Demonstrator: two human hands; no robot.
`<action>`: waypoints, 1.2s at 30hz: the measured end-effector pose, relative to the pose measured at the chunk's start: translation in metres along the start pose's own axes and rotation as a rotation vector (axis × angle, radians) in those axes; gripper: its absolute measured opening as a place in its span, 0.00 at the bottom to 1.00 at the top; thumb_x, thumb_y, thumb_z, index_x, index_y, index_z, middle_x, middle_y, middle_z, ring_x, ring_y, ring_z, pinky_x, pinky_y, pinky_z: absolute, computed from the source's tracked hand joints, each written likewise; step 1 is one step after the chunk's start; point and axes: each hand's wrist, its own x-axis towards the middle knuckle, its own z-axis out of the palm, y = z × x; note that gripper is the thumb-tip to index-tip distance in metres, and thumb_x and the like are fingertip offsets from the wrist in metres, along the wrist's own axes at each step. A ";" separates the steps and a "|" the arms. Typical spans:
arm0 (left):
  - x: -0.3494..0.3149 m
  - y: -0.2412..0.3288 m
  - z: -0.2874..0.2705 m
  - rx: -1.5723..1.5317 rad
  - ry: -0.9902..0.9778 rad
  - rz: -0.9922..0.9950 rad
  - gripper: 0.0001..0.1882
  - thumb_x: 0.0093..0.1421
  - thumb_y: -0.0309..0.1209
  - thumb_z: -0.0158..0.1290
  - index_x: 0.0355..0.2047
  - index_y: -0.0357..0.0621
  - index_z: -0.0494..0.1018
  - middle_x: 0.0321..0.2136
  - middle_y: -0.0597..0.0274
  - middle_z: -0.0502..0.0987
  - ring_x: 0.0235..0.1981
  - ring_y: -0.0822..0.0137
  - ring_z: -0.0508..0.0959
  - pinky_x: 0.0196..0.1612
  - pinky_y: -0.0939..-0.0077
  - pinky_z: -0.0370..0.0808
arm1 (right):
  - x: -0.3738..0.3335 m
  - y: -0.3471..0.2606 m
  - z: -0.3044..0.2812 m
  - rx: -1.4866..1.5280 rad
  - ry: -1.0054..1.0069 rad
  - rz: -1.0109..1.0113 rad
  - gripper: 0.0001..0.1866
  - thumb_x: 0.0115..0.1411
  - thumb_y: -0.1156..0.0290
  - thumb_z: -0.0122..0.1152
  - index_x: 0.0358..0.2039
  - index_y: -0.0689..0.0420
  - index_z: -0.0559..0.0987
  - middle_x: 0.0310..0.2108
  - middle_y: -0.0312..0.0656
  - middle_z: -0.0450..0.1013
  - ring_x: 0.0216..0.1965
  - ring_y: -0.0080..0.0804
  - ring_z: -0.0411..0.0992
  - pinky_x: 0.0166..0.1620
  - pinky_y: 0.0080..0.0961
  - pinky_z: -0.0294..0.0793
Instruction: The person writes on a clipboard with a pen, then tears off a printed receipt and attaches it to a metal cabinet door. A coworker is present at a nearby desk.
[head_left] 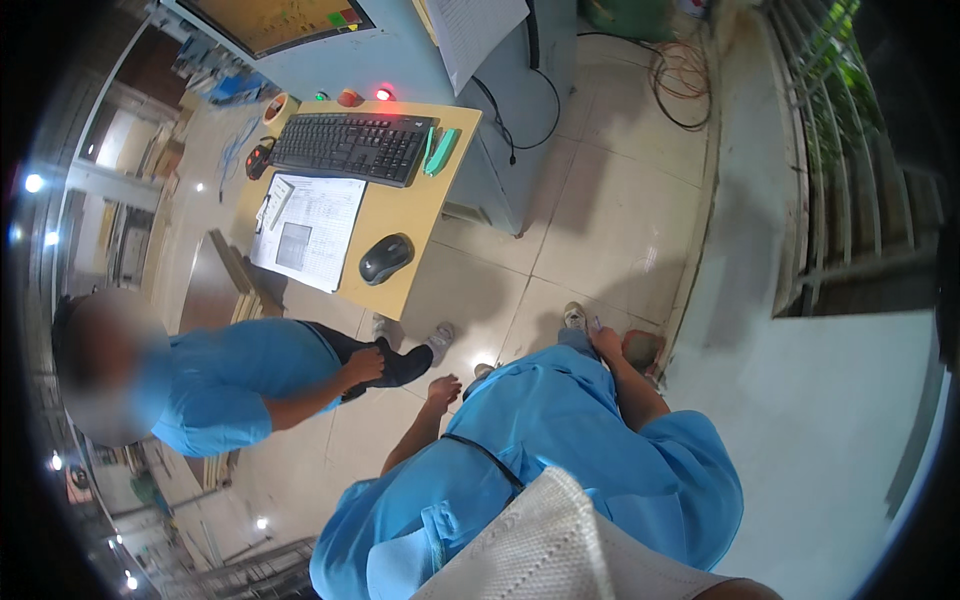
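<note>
My left hand (445,391) hangs beside my body with its fingers curled in, and no thing shows in it. On the other side, my right hand (604,341) is low by my leg, its fingers drawn together. A small pale sliver shows at its fingertips, too small to name. Neither hand touches the yellow desk board (408,221) ahead on the left. That board carries a black keyboard (345,145), a black mouse (386,259), a clipboard with printed sheets (310,230) and a green stapler-like tool (440,151).
A co-worker in a blue shirt (240,375) stands at the left. Behind the board rises a grey machine cabinet (400,60) with a screen (285,22) and lit buttons. Cables (682,85) lie on the tiled floor near the wall and barred window (850,190). A reddish block (643,348) sits by the wall.
</note>
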 end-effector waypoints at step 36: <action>-0.082 0.061 0.273 0.008 -0.029 0.128 0.16 0.66 0.40 0.55 0.49 0.47 0.79 0.42 0.61 0.83 0.42 0.66 0.81 0.45 0.69 0.77 | 0.200 0.043 -0.159 -0.096 -0.107 -0.163 0.21 0.55 0.56 0.59 0.32 0.63 0.84 0.25 0.49 0.82 0.32 0.44 0.82 0.41 0.41 0.80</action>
